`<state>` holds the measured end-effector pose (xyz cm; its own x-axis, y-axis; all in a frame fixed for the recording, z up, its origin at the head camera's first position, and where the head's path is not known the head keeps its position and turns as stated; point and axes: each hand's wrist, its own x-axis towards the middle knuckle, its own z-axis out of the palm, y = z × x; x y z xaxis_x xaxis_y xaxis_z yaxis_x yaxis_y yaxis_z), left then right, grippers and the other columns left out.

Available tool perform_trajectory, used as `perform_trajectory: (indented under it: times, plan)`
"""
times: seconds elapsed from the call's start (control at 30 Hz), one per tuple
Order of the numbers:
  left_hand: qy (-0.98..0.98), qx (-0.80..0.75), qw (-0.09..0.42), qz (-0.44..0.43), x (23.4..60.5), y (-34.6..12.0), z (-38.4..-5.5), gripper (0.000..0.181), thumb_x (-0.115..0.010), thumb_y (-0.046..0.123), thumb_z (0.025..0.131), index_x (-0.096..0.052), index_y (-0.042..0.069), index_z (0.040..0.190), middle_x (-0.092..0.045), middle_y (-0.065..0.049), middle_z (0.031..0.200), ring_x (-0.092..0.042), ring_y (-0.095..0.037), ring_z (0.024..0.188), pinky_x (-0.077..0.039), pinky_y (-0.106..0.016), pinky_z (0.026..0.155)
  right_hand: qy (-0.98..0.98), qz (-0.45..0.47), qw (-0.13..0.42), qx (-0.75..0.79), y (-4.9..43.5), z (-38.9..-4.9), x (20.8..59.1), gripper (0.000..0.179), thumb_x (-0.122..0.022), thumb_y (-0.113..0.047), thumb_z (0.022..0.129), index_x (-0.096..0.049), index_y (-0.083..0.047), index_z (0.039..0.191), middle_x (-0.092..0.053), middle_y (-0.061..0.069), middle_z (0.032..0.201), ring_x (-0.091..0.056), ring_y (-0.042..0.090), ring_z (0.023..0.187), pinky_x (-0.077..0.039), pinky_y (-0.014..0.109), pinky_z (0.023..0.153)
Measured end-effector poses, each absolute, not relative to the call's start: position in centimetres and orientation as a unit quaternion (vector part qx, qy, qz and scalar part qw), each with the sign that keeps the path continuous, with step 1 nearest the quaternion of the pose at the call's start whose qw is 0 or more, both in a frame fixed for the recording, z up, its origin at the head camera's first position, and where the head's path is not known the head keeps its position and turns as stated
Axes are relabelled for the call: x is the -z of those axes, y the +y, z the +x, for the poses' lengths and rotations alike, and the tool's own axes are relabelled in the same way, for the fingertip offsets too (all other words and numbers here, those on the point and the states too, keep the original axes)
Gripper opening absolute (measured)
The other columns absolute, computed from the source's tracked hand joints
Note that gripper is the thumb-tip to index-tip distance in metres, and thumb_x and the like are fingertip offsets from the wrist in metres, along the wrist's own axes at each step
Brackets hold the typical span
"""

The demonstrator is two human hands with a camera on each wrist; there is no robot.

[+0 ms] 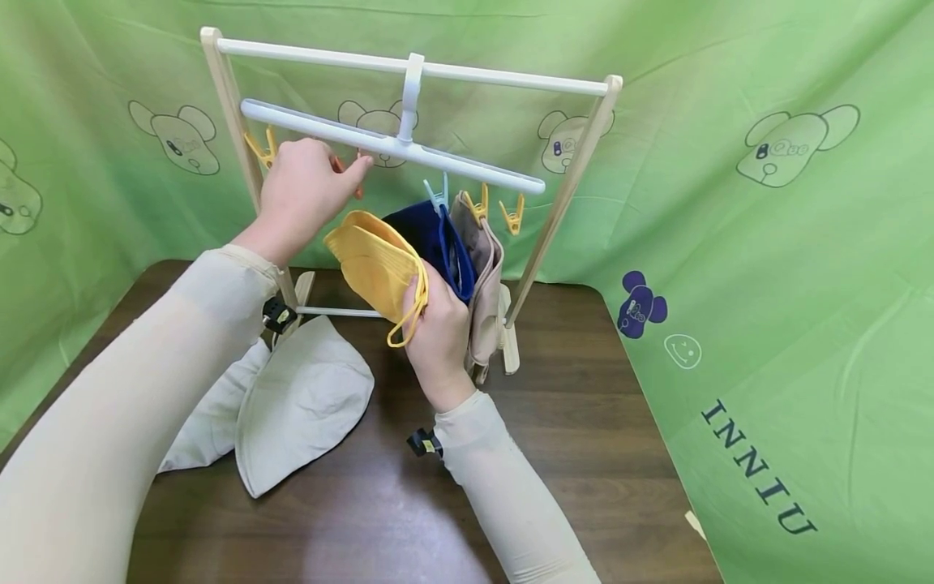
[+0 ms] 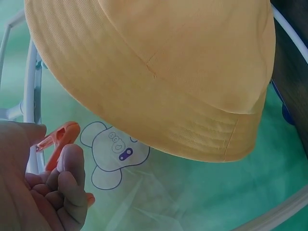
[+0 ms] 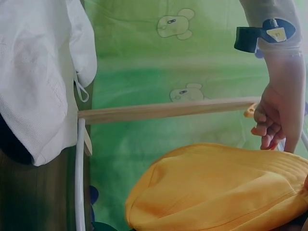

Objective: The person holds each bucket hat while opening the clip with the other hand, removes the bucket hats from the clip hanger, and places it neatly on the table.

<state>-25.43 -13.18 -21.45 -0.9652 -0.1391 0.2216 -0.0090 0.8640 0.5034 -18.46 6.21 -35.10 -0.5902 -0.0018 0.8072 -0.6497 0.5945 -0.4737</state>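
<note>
My right hand [image 1: 441, 332] grips a yellow bucket hat [image 1: 372, 272] by its folded brim, with the thumb on the near side and a cord loop hanging beside it. The hat is held up below the white hanger [image 1: 474, 166]. At the hanger's left half, my left hand [image 1: 302, 186] holds an orange clothespin [image 2: 65, 137] between thumb and curled fingers; in the head view the hand hides most of it. Just right of the yellow hat hang a navy hat [image 1: 417, 231] under a light blue clothespin [image 1: 438, 195] and a beige hat [image 1: 483, 276] under a yellow clothespin [image 1: 477, 203].
A wooden rack [image 1: 543, 219] with a white top bar [image 1: 306, 55] carries the hanger. Two spare yellow clothespins hang at its ends, one at right [image 1: 513, 215]. Pale hats [image 1: 306, 405] lie on the brown table [image 1: 350, 535] at left. Green cloth surrounds the table.
</note>
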Motion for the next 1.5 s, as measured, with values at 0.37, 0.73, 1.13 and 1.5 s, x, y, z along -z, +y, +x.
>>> perform_trajectory:
  times: [0.37,0.73,1.13,1.5]
  plan:
    - [-0.957,0.256,0.129,0.030,21.4,-13.5,-24.7,0.063,-0.047,0.076,0.093,-0.078,0.023,0.082,-0.067,-0.002,0.076,-0.053,-0.020,0.068,-0.039,-0.035,0.051,-0.799,0.201,0.407,-0.394,6.4,-18.5,35.3,0.031,-0.053,-0.021,0.105,-0.069,-0.002,0.123,-0.075,0.015,0.108,-0.074,0.027,0.095,-0.060,0.036,0.083]
    - [-0.960,0.231,0.159,0.011,21.6,-13.7,-22.4,0.067,-0.047,0.076,0.094,-0.075,0.015,0.093,-0.072,-0.005,0.083,-0.061,-0.026,0.078,-0.043,-0.039,0.055,-0.803,0.200,0.413,-0.380,7.0,-18.4,35.6,0.031,-0.053,-0.021,0.104,-0.069,-0.002,0.122,-0.076,0.014,0.108,-0.075,0.027,0.095,-0.060,0.036,0.083]
    - [-0.944,0.269,0.191,-0.016,23.3,-15.6,-16.9,0.059,-0.056,0.070,0.093,-0.074,0.016,0.107,-0.074,-0.003,0.097,-0.068,-0.023,0.085,-0.048,-0.043,0.069,-0.798,0.217,0.421,-0.372,7.4,-18.0,36.2,0.028,-0.056,-0.017,0.101,-0.070,-0.003,0.122,-0.076,0.012,0.109,-0.076,0.026,0.096,-0.061,0.037,0.081]
    - [-0.933,0.304,0.186,-0.053,25.0,-17.0,-13.7,0.051,-0.063,0.058,0.096,-0.071,0.012,0.117,-0.071,-0.006,0.114,-0.067,-0.026,0.102,-0.048,-0.048,0.082,-0.799,0.230,0.419,-0.365,7.8,-17.6,36.6,0.028,-0.056,-0.017,0.102,-0.069,-0.002,0.122,-0.076,0.013,0.108,-0.076,0.027,0.095,-0.061,0.037,0.080]
